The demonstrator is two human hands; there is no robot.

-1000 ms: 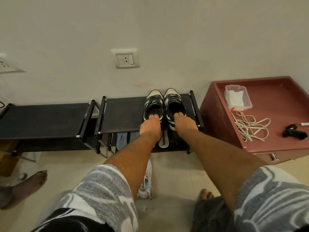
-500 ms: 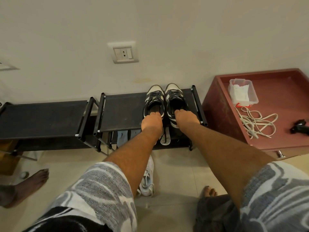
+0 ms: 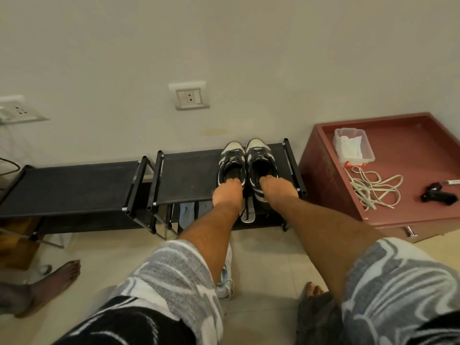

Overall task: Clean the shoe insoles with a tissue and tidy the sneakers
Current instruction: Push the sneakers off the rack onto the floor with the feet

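Two black-and-cream sneakers stand side by side, toes to the wall, at the right end of the black shoe rack's top shelf (image 3: 189,175). My left hand (image 3: 227,192) grips the heel of the left sneaker (image 3: 232,158), fingertips hooked over the collar into the opening. My right hand (image 3: 277,190) holds the heel of the right sneaker (image 3: 260,155) the same way. Loose insoles lie on the lower shelf: a pale blue one (image 3: 186,211) and a white one (image 3: 247,214). A clear box of tissues (image 3: 353,145) sits on the red cabinet.
The red cabinet (image 3: 323,175) right of the rack also carries loose white laces (image 3: 373,188) and a black tool (image 3: 439,196). A white sneaker (image 3: 225,277) lies on the floor behind my left arm. Another person's bare foot (image 3: 57,277) is at the left. A second rack (image 3: 74,185) stands left.
Both hands stay on the sneakers' heels and the pair keeps its place on the shelf. Only the camera view has shifted.
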